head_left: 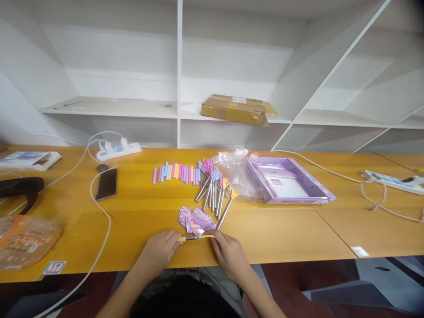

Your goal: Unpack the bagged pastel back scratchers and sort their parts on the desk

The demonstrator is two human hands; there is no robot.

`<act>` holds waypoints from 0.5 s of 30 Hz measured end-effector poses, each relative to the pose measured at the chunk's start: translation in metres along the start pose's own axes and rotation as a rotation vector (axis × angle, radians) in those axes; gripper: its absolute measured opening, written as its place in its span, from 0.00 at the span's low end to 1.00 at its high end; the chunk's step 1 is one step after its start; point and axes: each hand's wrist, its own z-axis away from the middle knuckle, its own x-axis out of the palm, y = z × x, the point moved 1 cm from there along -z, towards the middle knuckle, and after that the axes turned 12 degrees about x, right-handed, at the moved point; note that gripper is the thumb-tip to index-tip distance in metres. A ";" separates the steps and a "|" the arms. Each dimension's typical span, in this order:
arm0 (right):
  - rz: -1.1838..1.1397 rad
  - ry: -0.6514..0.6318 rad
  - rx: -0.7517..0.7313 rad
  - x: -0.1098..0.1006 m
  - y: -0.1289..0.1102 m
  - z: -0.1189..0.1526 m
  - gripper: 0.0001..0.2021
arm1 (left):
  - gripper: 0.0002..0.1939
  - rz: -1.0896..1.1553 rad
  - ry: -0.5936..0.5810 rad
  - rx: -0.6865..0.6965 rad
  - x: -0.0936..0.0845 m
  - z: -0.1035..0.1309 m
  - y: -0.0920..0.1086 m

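Between my hands, just above the table's front edge, lies a small telescopic back scratcher (191, 238) with yellow ends and a metal middle. My left hand (161, 249) pinches its yellow handle end. At the other end, my right hand (230, 254) grips the yellow head, partly hidden by the fingers. Right beyond them is a loose pile of pink and purple printed cards (196, 219). Farther back, several back scratchers (213, 185) with pink, blue and yellow claw heads and bare metal rods lie heaped. To their left runs a row of coloured handle tubes (179, 171).
A purple display box (291, 198) and clear plastic bags (235, 172) lie right of the heap. At left are a phone (107, 183), a power strip (119, 151), trailing white cables and an orange package (28, 243). A taped carton (232, 108) sits on the shelf.
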 end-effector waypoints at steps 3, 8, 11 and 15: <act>-0.030 -0.041 -0.005 -0.005 -0.004 -0.003 0.13 | 0.19 0.024 0.000 -0.005 -0.004 -0.003 0.000; -0.038 -0.058 -0.011 -0.005 -0.003 -0.003 0.14 | 0.22 0.034 0.002 -0.005 -0.010 -0.006 -0.002; -0.014 -0.054 -0.016 -0.004 0.000 -0.003 0.15 | 0.21 0.039 -0.004 -0.005 -0.008 -0.005 -0.004; 0.039 -0.039 -0.018 -0.002 -0.001 -0.002 0.16 | 0.20 0.003 -0.041 -0.014 -0.003 -0.006 -0.003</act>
